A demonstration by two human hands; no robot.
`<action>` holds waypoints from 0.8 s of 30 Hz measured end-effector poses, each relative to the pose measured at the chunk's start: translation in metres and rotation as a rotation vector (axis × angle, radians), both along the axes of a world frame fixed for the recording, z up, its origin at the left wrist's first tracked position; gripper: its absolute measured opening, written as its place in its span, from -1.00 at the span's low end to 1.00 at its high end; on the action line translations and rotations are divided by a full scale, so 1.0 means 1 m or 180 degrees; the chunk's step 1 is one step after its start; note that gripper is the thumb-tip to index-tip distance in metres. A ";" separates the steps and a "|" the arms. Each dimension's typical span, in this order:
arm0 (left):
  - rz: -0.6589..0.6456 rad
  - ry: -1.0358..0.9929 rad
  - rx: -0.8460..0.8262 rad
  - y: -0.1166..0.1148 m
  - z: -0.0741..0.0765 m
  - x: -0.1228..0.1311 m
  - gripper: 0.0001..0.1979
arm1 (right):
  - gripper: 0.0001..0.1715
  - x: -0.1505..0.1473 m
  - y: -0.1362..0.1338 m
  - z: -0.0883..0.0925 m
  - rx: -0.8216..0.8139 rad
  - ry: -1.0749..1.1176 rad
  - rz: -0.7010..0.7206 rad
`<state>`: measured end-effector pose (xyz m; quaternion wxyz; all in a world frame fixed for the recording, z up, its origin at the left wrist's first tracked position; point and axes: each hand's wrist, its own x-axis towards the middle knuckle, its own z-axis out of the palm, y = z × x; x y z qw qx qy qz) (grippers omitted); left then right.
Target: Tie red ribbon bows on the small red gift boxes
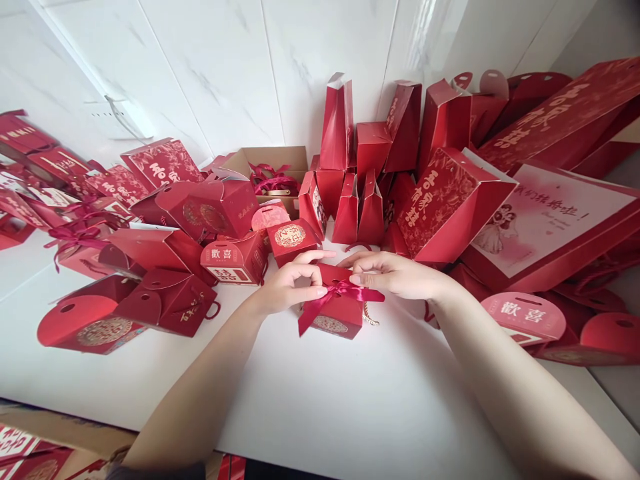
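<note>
Red gift box (337, 317) with gold emblem is set on the white tabletop (310, 407), near the middle, between both hands. Magenta satin ribbon bow (343, 289) is tied across its top; gold cord (370, 315) is seen at its right side. Bow is pinched at its left by the left hand (293, 285), thumb and index drawn together; at its right by the right hand (395, 275), thumb and index likewise closed on ribbon. Tabletop is lined left, back and right with red printed boxes (235, 257). Cardboard carton (295, 160) holding loose ribbon (273, 181) is placed at the back. Room is bounded by marble-patterned wall panels (320, 47); socket plate (113, 120) is mounted at left, cable attached.
</note>
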<state>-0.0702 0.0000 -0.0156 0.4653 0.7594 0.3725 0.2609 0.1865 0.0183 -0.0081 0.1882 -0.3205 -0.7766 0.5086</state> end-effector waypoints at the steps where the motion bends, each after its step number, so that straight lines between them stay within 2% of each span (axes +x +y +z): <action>1: -0.0014 -0.0008 -0.0068 0.000 0.000 0.000 -0.80 | -0.51 0.000 0.000 0.001 0.0019 -0.0003 0.0001; 7: -0.0109 -0.0051 -0.0438 -0.001 0.004 0.004 -0.73 | -0.50 -0.004 -0.005 0.004 -0.0069 -0.0036 -0.0016; 12: -0.0053 0.0088 -0.0318 -0.002 0.004 0.006 -0.70 | -0.55 -0.008 -0.010 0.002 0.0199 -0.0112 -0.0122; 17: -0.0044 0.0264 -0.0377 -0.003 0.006 0.002 -0.69 | -0.50 -0.007 -0.009 0.003 0.0181 -0.0154 -0.0028; 20: 0.0016 0.0405 -0.0234 -0.005 0.008 0.002 -0.68 | -0.48 -0.007 -0.008 0.003 0.0115 -0.0110 -0.0009; 24: 0.0172 0.0695 0.0249 -0.007 0.011 0.004 -0.69 | -0.44 -0.006 -0.006 0.001 0.0112 -0.0128 0.0011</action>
